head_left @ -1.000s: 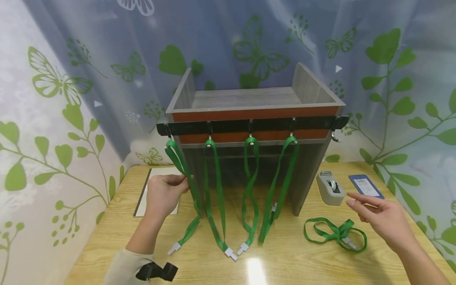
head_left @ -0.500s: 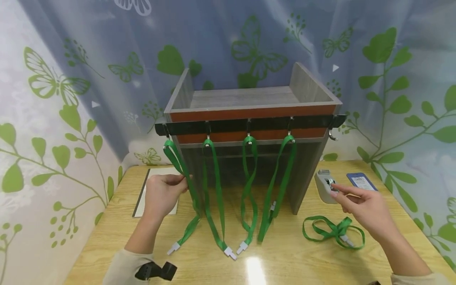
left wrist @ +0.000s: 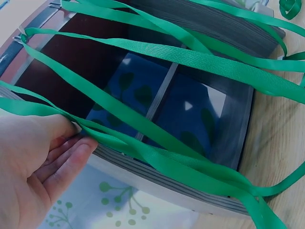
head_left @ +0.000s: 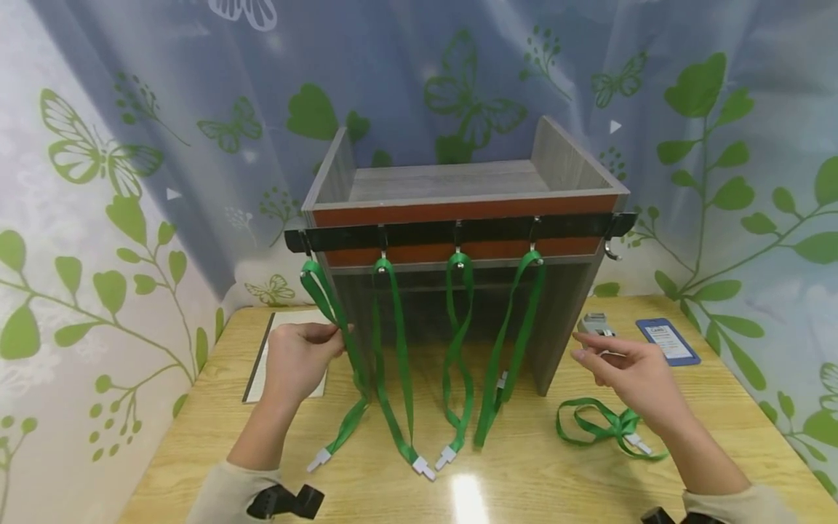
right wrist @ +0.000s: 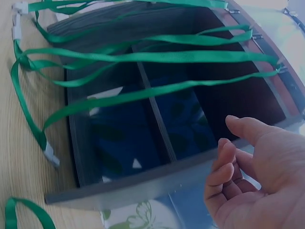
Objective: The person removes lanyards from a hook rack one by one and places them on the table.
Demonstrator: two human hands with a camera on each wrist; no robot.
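Note:
My left hand (head_left: 297, 360) pinches the leftmost green lanyard (head_left: 356, 356) partway down its strap, and the left wrist view shows thumb and fingertips at the ribbon. That lanyard hangs from the first hook of a black hook rail (head_left: 419, 234); its white clip (head_left: 319, 459) reaches down to the table. Three more lanyards hang beside it, including one on the second hook (head_left: 401, 349). To the right of the stand, my right hand (head_left: 631, 375) is in the air with fingers loosely bent and holding nothing. It partly covers a tape dispenser (head_left: 594, 324) and a coiled green lanyard (head_left: 618, 424).
The rail crosses the front of a grey wooden stand (head_left: 568, 313). A blue card holder (head_left: 669, 340) lies at the right of the wooden table (head_left: 524, 480), and a notebook (head_left: 278, 335) at the left. A printed curtain (head_left: 406, 65) closes off the back.
My right hand has moved left, from beside the card holder across the tape dispenser towards the stand. The left hand stays at the leftmost lanyard.

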